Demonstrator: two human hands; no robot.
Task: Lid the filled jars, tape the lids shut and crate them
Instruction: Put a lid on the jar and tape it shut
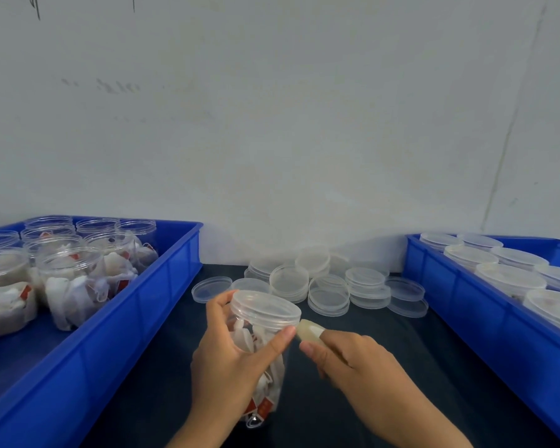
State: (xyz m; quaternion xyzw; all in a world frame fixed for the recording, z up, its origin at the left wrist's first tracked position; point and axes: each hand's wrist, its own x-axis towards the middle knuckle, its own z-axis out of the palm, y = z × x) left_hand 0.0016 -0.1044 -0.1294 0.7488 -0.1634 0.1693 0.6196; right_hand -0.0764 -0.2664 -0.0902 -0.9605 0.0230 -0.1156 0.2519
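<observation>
My left hand (230,357) grips a clear plastic jar (262,360) filled with white tea bags, tilted toward me, with a clear lid (265,306) on its mouth. My right hand (353,360) is just right of the jar, fingers curled. Its index finger wears a pale finger cot (307,329) that touches the lid's rim next to my left thumb. Whether the right hand holds tape I cannot tell. A heap of loose clear lids (324,282) lies behind the jar on the dark table.
A blue crate (162,305) at the left holds several open jars of tea bags (62,273). A blue crate (459,302) at the right holds several lidded jars (505,276). A white wall rises close behind the table.
</observation>
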